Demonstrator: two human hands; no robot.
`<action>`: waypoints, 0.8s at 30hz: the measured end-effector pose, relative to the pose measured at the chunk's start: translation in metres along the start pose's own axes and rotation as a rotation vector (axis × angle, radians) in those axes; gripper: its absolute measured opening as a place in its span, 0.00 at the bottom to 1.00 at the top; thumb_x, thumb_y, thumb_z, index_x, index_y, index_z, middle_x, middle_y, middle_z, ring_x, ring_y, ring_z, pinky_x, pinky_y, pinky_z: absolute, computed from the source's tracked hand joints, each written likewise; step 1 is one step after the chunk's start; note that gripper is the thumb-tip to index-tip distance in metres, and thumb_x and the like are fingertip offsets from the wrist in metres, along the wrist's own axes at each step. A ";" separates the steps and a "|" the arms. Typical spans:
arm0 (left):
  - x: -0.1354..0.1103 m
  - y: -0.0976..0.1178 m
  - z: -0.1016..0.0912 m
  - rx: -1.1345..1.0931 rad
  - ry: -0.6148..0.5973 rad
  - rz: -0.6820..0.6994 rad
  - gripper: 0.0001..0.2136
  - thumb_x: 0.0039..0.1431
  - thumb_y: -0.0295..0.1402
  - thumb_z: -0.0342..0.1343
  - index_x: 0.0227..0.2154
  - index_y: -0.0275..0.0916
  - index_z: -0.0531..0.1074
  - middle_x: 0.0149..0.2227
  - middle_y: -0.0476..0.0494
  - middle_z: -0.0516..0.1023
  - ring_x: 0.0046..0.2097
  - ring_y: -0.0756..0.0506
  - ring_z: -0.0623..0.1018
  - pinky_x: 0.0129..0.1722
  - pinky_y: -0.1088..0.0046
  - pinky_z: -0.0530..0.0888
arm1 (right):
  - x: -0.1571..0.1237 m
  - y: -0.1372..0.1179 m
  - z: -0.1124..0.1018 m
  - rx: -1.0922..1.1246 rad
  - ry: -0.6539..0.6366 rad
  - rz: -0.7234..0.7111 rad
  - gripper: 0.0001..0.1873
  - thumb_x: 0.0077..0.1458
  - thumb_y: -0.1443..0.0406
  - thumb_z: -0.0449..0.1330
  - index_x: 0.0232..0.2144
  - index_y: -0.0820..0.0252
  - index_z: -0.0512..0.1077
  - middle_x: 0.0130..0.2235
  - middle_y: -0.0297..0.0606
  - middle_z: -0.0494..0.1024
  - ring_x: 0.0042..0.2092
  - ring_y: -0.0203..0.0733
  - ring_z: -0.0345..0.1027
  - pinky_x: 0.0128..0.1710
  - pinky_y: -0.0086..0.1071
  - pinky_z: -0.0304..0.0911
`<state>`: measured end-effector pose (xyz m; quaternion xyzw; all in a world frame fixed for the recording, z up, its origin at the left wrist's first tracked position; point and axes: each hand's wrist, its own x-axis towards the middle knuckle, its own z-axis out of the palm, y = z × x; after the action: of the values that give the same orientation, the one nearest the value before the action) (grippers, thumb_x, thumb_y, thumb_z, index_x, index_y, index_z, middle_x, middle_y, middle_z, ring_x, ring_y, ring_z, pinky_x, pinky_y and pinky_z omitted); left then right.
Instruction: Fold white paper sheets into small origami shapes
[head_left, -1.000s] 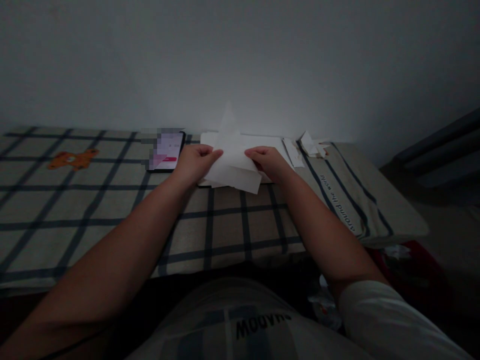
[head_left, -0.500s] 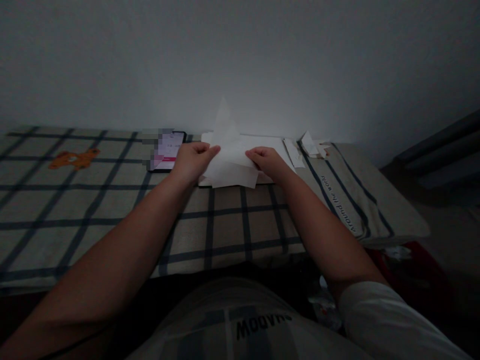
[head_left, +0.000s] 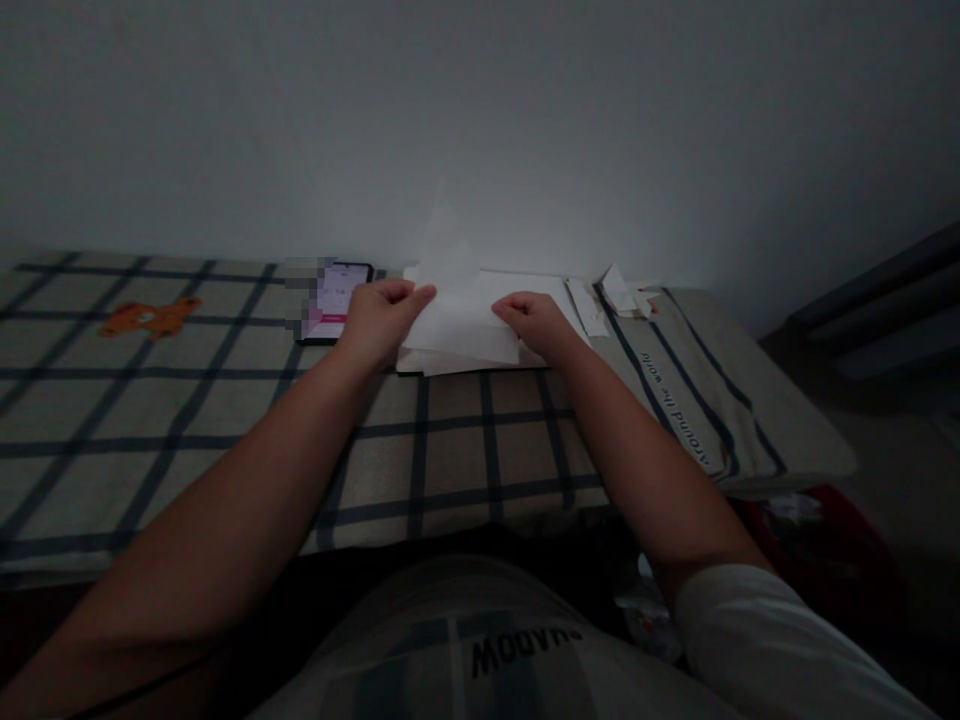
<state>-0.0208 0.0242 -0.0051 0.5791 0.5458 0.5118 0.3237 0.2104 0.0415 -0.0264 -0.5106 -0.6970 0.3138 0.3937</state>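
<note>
Between our left hand (head_left: pixel 382 318) and right hand (head_left: pixel 537 326), fingertips pinched together, we hold a thin white pointed paper sheet (head_left: pixel 459 325), seemingly part-folded, its top unflattened.

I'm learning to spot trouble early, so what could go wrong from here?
1. The paper might tear or crease: it looks thin and is pinched between the left hand and right hand.
2. The phone might get nudged, since it lies close by the left hand; whether they touch is unclear.
3. The scraps beyond the right hand lie loose and could be brushed about.
</note>
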 end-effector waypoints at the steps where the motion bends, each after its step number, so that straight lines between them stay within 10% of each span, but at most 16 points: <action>1: 0.000 0.001 0.000 -0.001 0.001 -0.004 0.10 0.51 0.37 0.63 0.21 0.37 0.73 0.21 0.51 0.68 0.25 0.52 0.65 0.24 0.75 0.59 | 0.000 0.000 0.000 -0.015 0.007 -0.023 0.11 0.56 0.60 0.59 0.28 0.62 0.75 0.26 0.34 0.71 0.29 0.35 0.59 0.31 0.32 0.56; 24: 0.004 0.000 -0.003 -0.103 0.036 -0.038 0.09 0.49 0.36 0.63 0.20 0.40 0.71 0.23 0.49 0.71 0.26 0.50 0.67 0.25 0.72 0.62 | -0.006 -0.010 0.001 0.151 -0.129 0.019 0.07 0.61 0.63 0.57 0.33 0.60 0.72 0.28 0.32 0.71 0.26 0.33 0.61 0.25 0.28 0.60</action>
<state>-0.0240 0.0273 -0.0038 0.5417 0.5355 0.5433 0.3530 0.2057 0.0326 -0.0202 -0.4649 -0.6905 0.4014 0.3821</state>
